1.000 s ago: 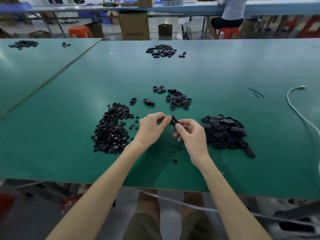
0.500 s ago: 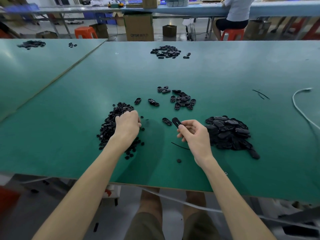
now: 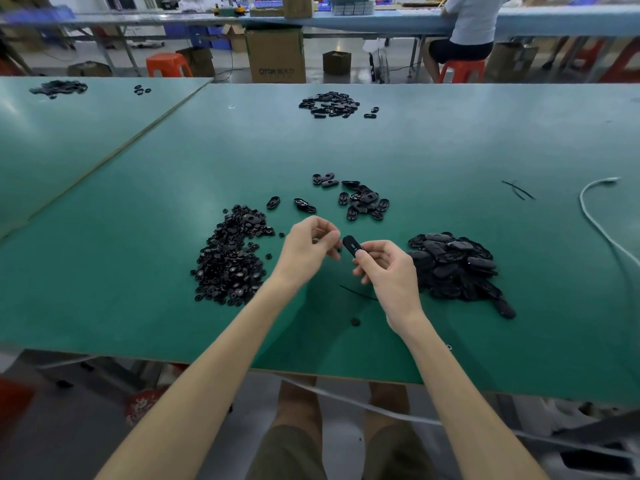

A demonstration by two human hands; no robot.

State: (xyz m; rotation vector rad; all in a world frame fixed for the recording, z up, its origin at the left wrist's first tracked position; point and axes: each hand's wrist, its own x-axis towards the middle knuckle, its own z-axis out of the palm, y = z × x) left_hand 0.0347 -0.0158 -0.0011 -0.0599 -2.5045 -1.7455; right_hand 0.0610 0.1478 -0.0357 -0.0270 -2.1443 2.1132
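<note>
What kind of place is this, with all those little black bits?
Probably a factory assembly workshop: long green worktables carry heaps of small black parts, the right hand pinches an oval black piece, and a cardboard box stands behind.

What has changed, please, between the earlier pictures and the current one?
The left hand went to the pile of small black parts, then came back right toward the oval piece; whether it pinches a part is hidden. The right hand kept holding that piece; nothing else moved.
</note>
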